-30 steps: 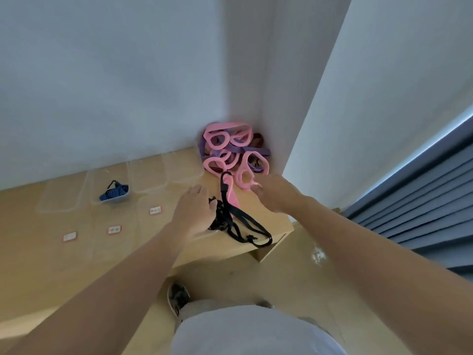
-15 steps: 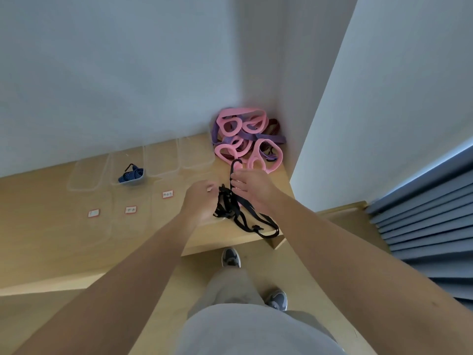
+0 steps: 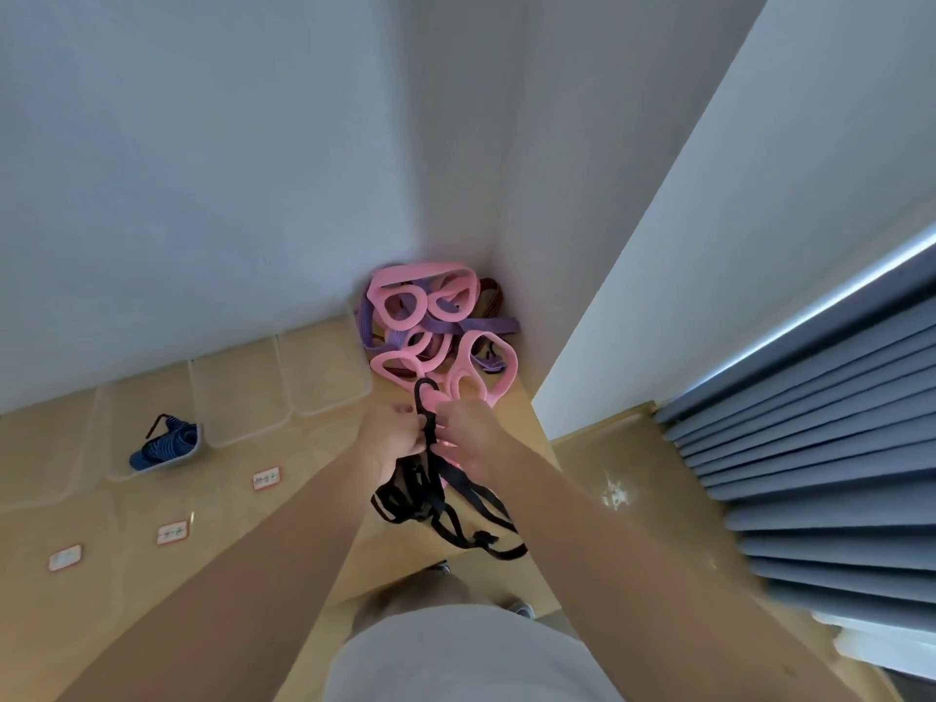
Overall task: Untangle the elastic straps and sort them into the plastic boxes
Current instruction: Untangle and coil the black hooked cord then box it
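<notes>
Moved since the earlier frame: the two hands have been brought together, and the top loop of the black straps (image 3: 434, 499) has been raised between them.

- Black straps: a tangled bundle, held above the near right corner of the table (image 3: 314, 448). One loop stands up above the fingers and the rest hangs below in loose loops. Whether the lowest loops touch the table cannot be told.
- Left hand (image 3: 390, 440): fingers curled, the bundle pinched near its top.
- Right hand (image 3: 471, 438): fingers curled, the same bundle pinched just beside the left hand. A bit of pink is seen beneath it.
- Pile (image 3: 430, 336): pink loops wound with a purple strap (image 3: 476, 325) and a dark red one (image 3: 491, 296), heaped in the far corner against the walls, just beyond the hands.
- Boxes (image 3: 324, 377): clear plastic, set in a row along the back wall, left of the pile.
- Blue strap (image 3: 167, 443): bundled in the second box from the left of those seen.
- Labels (image 3: 266, 479): three small white cards with red borders, laid on the table in front of the boxes; the writing is not legible.
- Curtain (image 3: 835, 448): grey-blue pleats, at the right.
</notes>
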Tool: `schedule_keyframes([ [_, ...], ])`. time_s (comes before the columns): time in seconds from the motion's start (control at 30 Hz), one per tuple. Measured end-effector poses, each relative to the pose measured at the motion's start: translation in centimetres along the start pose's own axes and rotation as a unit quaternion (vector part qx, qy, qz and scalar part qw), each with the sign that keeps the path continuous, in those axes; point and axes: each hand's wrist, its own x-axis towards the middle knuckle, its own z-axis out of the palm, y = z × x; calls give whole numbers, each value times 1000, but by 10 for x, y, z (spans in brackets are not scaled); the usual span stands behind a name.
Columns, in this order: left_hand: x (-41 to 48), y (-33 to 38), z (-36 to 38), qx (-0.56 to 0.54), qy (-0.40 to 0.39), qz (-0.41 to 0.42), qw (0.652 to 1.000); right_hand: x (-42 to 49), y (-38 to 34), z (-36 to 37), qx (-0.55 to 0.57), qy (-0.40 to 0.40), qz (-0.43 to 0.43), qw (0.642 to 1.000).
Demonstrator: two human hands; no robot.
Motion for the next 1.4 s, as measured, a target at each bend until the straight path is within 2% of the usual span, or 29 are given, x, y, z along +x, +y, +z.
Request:
schedule_keyframes([
  [0.17, 14, 3, -6, 24, -38, 8, 999, 15, 1, 0, 14, 15, 2, 1000],
  [0.37, 16, 8, -7, 19, -31, 26, 999, 20, -2, -11, -16, 27, -28, 999],
  [0.53, 1, 13, -2, -13, -41, 54, 998, 8, -10, -18, -45, -17, -75, 996],
  [0.67, -21, 33, -1, -69, -45, 134, 988, -5, -31, -21, -9, -72, -115, 991],
  [0.77, -37, 53, -5, -92, -24, 189, 977, -14, -49, -22, 6, -106, -124, 987],
  [0.93, -61, 79, -3, -119, 13, 211, 970, -26, -76, -26, -48, -120, -162, 978],
  [1.1, -90, 85, -6, -134, 53, 240, 960, -39, -87, -30, -87, -183, -192, 960],
  [1.23, -124, 99, -4, -145, 83, 300, 939, -61, -102, -32, -111, -223, -260, 933],
  [1.4, -166, 122, -8, -135, 106, 380, 909, -92, -130, -29, -77, -246, -319, 912],
])
